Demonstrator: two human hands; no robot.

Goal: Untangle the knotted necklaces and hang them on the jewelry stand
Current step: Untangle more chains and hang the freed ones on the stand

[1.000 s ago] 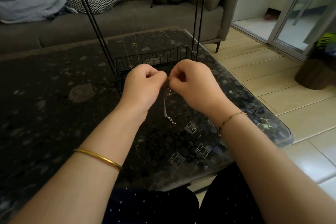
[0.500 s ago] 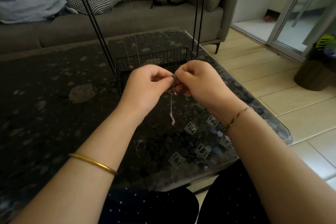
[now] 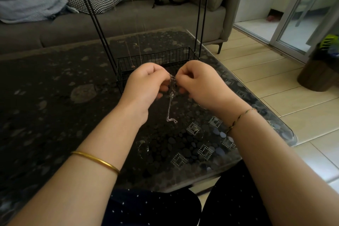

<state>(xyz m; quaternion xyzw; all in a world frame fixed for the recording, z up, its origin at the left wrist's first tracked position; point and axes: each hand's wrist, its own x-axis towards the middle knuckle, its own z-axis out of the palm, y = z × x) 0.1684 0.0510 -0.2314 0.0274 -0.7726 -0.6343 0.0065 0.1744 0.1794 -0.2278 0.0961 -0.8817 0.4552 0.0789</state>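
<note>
Since before, the necklace has kinked at its tail; our left hand and right hand both pinch its knot over the counter near its right edge, before the stand.

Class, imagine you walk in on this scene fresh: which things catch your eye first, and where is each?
Dead centre, the left hand and right hand pinch a knotted silver necklace between them, its tail dangling toward the dark pebble-patterned table. Just behind them stands the black wire jewelry stand, with a fine chain already hanging on it.
</note>
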